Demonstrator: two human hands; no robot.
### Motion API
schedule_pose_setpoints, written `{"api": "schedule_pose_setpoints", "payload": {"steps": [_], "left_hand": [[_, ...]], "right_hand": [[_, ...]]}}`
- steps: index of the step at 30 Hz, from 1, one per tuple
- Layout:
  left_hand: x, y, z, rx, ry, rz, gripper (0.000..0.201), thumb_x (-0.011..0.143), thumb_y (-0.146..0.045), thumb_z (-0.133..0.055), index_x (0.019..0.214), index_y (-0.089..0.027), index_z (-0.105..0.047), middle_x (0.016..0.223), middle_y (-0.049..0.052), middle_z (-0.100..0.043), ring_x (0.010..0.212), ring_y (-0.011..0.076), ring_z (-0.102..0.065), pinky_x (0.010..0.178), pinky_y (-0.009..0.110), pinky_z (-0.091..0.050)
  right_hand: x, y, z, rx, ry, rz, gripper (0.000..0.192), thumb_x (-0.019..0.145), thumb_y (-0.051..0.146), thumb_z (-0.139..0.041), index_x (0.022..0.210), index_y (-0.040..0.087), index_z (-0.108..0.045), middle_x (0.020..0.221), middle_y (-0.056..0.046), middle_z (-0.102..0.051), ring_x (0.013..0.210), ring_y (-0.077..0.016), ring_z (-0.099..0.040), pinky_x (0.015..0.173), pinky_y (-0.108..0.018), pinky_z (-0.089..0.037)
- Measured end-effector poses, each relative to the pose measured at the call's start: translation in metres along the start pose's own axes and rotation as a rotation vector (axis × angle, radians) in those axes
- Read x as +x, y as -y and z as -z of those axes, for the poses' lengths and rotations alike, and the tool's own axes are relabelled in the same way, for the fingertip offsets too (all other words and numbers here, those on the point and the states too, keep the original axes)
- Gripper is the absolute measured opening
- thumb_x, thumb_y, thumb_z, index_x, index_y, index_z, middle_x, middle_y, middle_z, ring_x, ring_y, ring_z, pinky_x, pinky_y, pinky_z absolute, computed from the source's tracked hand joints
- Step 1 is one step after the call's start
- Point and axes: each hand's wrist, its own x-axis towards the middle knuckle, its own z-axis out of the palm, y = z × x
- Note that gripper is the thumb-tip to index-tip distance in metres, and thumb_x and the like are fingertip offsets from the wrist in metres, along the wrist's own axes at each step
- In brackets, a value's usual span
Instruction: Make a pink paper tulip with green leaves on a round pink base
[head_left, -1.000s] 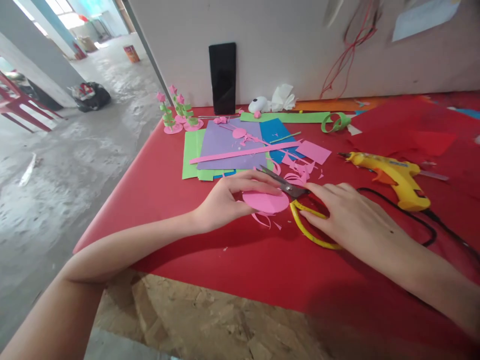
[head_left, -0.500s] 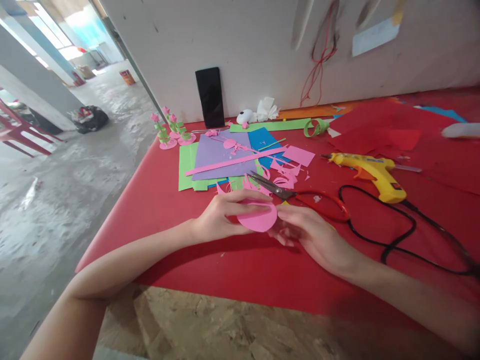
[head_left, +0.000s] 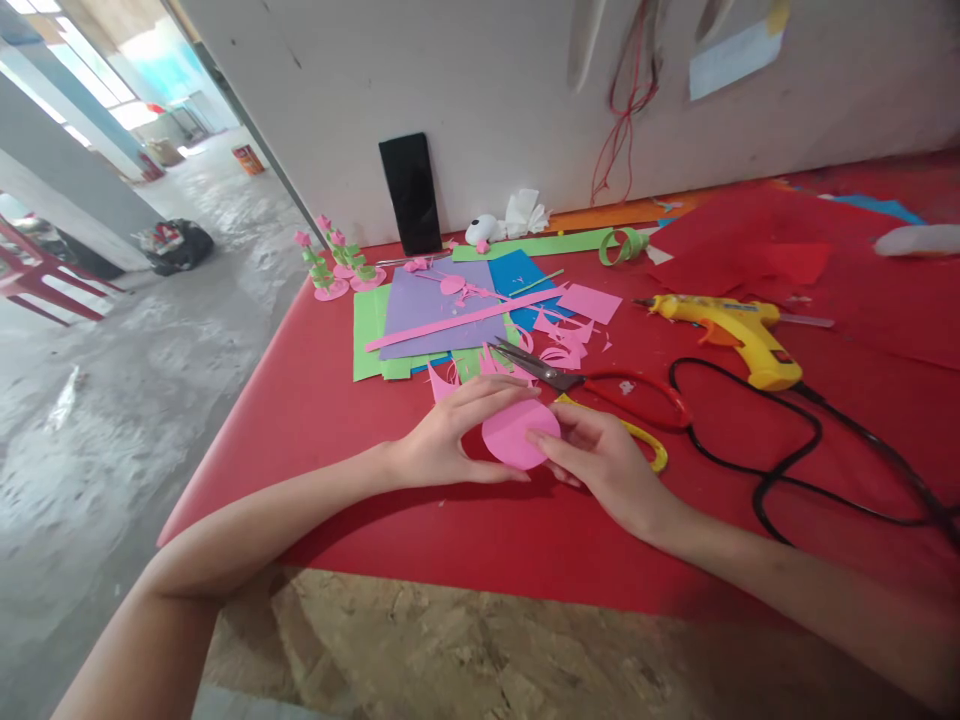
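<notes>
Both my hands hold a pink paper circle (head_left: 512, 438) just above the red table (head_left: 322, 390). My left hand (head_left: 450, 435) pinches its left edge, fingers arched over the top. My right hand (head_left: 600, 460) grips the right edge with thumb and fingertips. The scissors (head_left: 592, 385), with one red and one yellow handle, lie on the table just behind my right hand, untouched.
Pink paper scraps (head_left: 566, 345) and a stack of green, purple and blue sheets (head_left: 435, 315) lie beyond the scissors. A yellow glue gun (head_left: 739, 325) with a black cord (head_left: 780, 470) rests at right. Small paper flowers (head_left: 330, 265) and a black phone (head_left: 410, 195) stand by the wall.
My right hand let go of the scissors and moved left to take the pink circle's right edge. The scissors now lie on the table. My view shifted slightly.
</notes>
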Motion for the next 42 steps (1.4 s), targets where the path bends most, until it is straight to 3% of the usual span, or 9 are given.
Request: {"api": "schedule_pose_setpoints", "payload": {"steps": [6, 12, 16, 19, 23, 26, 36, 39, 42], "left_hand": [[0.001, 0.001, -0.003, -0.016, -0.001, -0.017, 0.089, 0.066, -0.045, -0.080, 0.141, -0.022, -0.039, 0.126, 0.016, -0.060, 0.118, 0.0267, -0.057, 0.101, 0.044, -0.051], [0.002, -0.002, -0.004, 0.033, -0.017, -0.062, 0.072, 0.070, -0.044, -0.077, 0.132, -0.021, -0.051, 0.112, 0.012, -0.064, 0.105, 0.0230, -0.061, 0.097, 0.044, -0.050], [0.001, -0.002, -0.005, -0.046, 0.015, -0.043, 0.080, 0.069, -0.046, -0.078, 0.139, -0.024, -0.045, 0.119, 0.013, -0.062, 0.110, 0.0238, -0.059, 0.098, 0.044, -0.050], [0.001, -0.006, -0.001, -0.198, 0.006, 0.112, 0.075, 0.071, -0.049, -0.075, 0.136, -0.025, -0.048, 0.125, 0.013, -0.062, 0.115, 0.0241, -0.059, 0.099, 0.043, -0.051], [0.008, -0.015, 0.006, -0.345, -0.044, 0.491, 0.027, 0.087, -0.038, -0.059, 0.102, -0.019, -0.070, 0.102, 0.009, -0.071, 0.098, 0.0158, -0.065, 0.091, 0.033, -0.054], [0.014, -0.019, 0.008, -0.502, -0.060, 0.650, 0.021, 0.079, -0.034, -0.069, 0.090, -0.016, -0.071, 0.092, 0.006, -0.071, 0.083, 0.0117, -0.065, 0.081, 0.027, -0.055], [0.017, -0.014, 0.009, -0.644, 0.162, 0.790, 0.016, 0.076, -0.026, -0.068, 0.083, -0.012, -0.065, 0.080, 0.001, -0.062, 0.063, 0.0047, -0.059, 0.062, 0.019, -0.051], [0.018, -0.017, 0.010, -0.613, 0.113, 0.785, 0.015, 0.075, -0.025, -0.069, 0.078, -0.012, -0.062, 0.080, 0.001, -0.063, 0.069, 0.0052, -0.061, 0.066, 0.018, -0.052], [0.020, -0.020, 0.012, -0.592, 0.035, 0.853, 0.020, 0.078, -0.031, -0.067, 0.080, -0.013, -0.057, 0.067, -0.003, -0.062, 0.057, 0.0051, -0.061, 0.059, 0.018, -0.052]], "right_hand": [[0.002, 0.000, 0.000, -0.032, -0.008, 0.023, 0.034, 0.068, 0.044, -0.066, 0.077, 0.013, -0.057, 0.066, 0.000, -0.055, 0.053, -0.0046, -0.041, 0.046, -0.018, -0.033], [0.003, -0.002, 0.001, -0.086, -0.006, 0.064, 0.025, 0.071, 0.037, -0.061, 0.078, 0.014, -0.060, 0.073, -0.003, -0.060, 0.066, -0.0086, -0.051, 0.059, -0.020, -0.042], [0.003, -0.002, 0.002, -0.120, 0.016, 0.077, 0.026, 0.075, 0.040, -0.056, 0.076, 0.013, -0.059, 0.063, 0.000, -0.053, 0.057, -0.0073, -0.045, 0.052, -0.020, -0.037], [0.002, -0.002, 0.003, -0.145, 0.020, 0.081, 0.030, 0.077, 0.043, -0.055, 0.075, 0.013, -0.060, 0.060, 0.000, -0.050, 0.053, -0.0067, -0.042, 0.048, -0.020, -0.033], [0.000, -0.004, 0.001, -0.179, 0.032, 0.087, 0.029, 0.077, 0.041, -0.056, 0.080, 0.013, -0.064, 0.069, -0.003, -0.059, 0.058, -0.0084, -0.049, 0.051, -0.020, -0.037], [0.000, -0.006, -0.001, -0.212, 0.004, 0.092, 0.030, 0.076, 0.040, -0.058, 0.086, 0.013, -0.067, 0.079, -0.005, -0.065, 0.069, -0.0114, -0.055, 0.059, -0.021, -0.042], [-0.001, -0.007, 0.000, -0.276, -0.047, 0.112, 0.030, 0.076, 0.042, -0.059, 0.072, 0.013, -0.062, 0.069, -0.004, -0.060, 0.062, -0.0091, -0.048, 0.055, -0.020, -0.036], [-0.002, -0.008, -0.001, -0.246, -0.058, 0.118, 0.032, 0.080, 0.044, -0.055, 0.074, 0.014, -0.059, 0.064, -0.002, -0.056, 0.059, -0.0077, -0.047, 0.053, -0.019, -0.035], [-0.004, -0.011, -0.002, -0.204, -0.043, 0.101, 0.036, 0.083, 0.049, -0.051, 0.070, 0.015, -0.050, 0.055, 0.001, -0.051, 0.049, -0.0058, -0.044, 0.046, -0.018, -0.034]]}}
